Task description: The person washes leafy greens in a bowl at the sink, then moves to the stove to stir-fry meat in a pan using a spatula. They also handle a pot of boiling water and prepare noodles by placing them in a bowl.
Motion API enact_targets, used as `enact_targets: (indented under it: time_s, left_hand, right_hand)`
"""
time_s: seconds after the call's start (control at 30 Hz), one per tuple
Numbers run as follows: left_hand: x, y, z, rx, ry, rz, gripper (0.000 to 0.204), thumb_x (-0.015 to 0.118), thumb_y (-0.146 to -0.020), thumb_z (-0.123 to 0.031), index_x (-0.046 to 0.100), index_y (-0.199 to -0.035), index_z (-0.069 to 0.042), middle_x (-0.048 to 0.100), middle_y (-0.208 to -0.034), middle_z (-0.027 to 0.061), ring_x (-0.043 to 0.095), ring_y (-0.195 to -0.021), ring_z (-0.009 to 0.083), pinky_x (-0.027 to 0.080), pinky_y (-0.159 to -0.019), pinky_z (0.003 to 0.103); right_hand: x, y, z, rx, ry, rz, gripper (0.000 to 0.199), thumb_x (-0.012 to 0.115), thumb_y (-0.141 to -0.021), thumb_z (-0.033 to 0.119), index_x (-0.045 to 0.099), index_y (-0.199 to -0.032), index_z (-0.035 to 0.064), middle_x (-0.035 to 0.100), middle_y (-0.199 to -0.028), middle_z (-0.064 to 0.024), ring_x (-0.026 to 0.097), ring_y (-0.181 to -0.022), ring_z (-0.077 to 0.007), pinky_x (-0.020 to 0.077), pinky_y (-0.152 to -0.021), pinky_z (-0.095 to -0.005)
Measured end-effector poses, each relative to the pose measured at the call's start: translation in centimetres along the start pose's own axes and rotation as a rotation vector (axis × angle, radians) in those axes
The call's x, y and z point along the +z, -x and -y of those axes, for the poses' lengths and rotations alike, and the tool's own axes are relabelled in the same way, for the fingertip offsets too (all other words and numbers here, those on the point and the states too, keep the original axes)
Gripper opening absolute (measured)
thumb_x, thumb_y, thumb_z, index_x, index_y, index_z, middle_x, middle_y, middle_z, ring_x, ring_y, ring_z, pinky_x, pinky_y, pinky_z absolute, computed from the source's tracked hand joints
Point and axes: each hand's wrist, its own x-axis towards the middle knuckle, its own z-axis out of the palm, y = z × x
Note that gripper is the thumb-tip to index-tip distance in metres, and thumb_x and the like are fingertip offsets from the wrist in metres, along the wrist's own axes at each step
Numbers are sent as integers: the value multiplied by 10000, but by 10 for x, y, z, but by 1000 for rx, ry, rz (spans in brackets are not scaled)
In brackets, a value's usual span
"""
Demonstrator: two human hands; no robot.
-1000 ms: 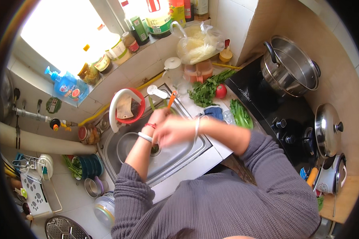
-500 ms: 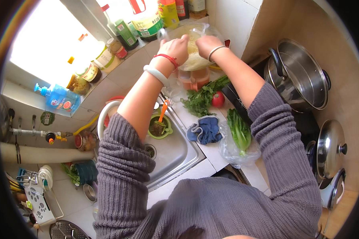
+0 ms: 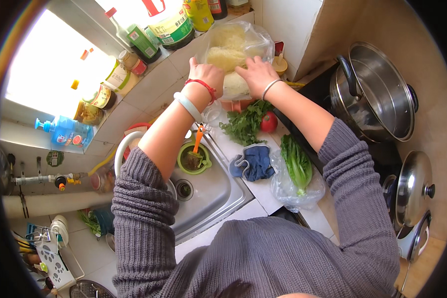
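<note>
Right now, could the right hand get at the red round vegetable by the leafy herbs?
Probably yes: the red round vegetable lies close to the right hand, beside the leafy herbs, and nothing seems to cover it; the hand would have to leave the clear bag.

We judge this a household kitchen, for we see a steel sink (image 3: 214,191) with a green bowl (image 3: 207,164) in it. Right of the sink we have a large two-handled pot (image 3: 375,94) and a shiny lid (image 3: 411,187); nearer the sink on that side, leafy greens (image 3: 297,161) and a round red vegetable (image 3: 268,122). Beyond the sink sits a clear bag (image 3: 260,44) of pale food, and beyond the sink's left side bottles (image 3: 143,42) stand by a bright window (image 3: 39,74).
</note>
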Motion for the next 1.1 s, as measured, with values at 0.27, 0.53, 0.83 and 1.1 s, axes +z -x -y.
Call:
enact_targets:
  time_s: [0.27, 0.53, 0.83, 1.1]
  left_hand:
    - [-3, 18, 15, -65, -7, 181, 154, 593, -695, -185, 684, -803, -122, 654, -864, 96, 580, -969, 250, 259, -932, 515]
    - [2, -13, 1, 99, 375, -505, 564, 668, -672, -267, 485, -1160, -53, 573, -1072, 152, 524, -1035, 303, 354, -924, 439]
    - [38, -30, -20, 115, 336, -345, 594, 641, -687, -277, 447, -1226, -120, 541, -1102, 145, 523, -1029, 334, 433, -830, 441]
    - [41, -37, -18, 117, 574, -305, 487, 633, -663, -200, 530, -1119, -65, 552, -1092, 200, 560, -971, 352, 461, -819, 422]
  right_hand:
    - [-10, -16, -39, 209, -470, -31, 509, 578, -711, 333, 540, -1143, 66, 615, -984, -221, 588, -928, -353, 459, -836, -395]
    - [-12, -18, -29, 128, -486, -29, 544, 614, -718, 354, 534, -1166, 55, 599, -1029, -224, 562, -986, -350, 440, -873, -386]
    - [-5, -9, -48, 65, -457, 44, 605, 644, -671, 288, 507, -1193, 15, 521, -1210, -179, 492, -1122, -304, 399, -953, -334]
    - [-21, -12, -44, 186, -255, 157, 328, 482, -741, 117, 582, -1041, 32, 612, -1010, -198, 576, -965, -341, 457, -840, -396]
